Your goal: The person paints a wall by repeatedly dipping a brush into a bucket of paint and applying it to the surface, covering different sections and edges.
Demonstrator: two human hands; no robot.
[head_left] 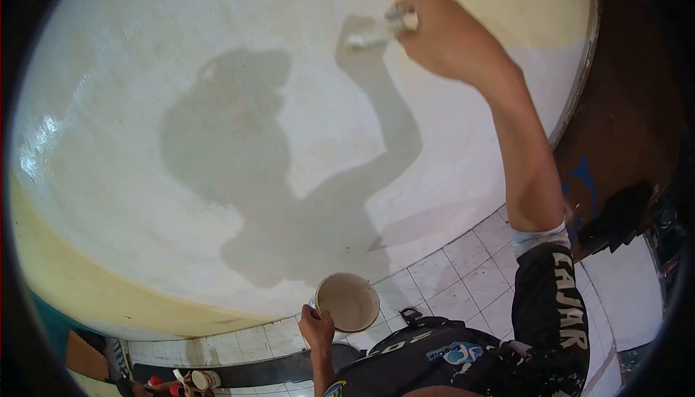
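My right hand (pixel 431 31) is raised near the top of the wall, its fingers closed round the handle of a paintbrush (pixel 373 37) whose whitish bristles point left against the wall. White paint covers much of the wall (pixel 449 144), with pale yellow at the upper right and lower left. Low in front of my body, my left hand (pixel 317 327) grips the left rim of a round paint bucket (pixel 348 301). Its inside looks pale and coated, and the level of paint cannot be made out.
White floor tiles (pixel 452 281) run along the wall's foot. Another bucket (pixel 205 379) and red items stand at the lower left, near a dark strip. A brown surface (pixel 622 100) is at the right, with a dark cloth-like thing (pixel 626 216) below. My shadow falls on the wall.
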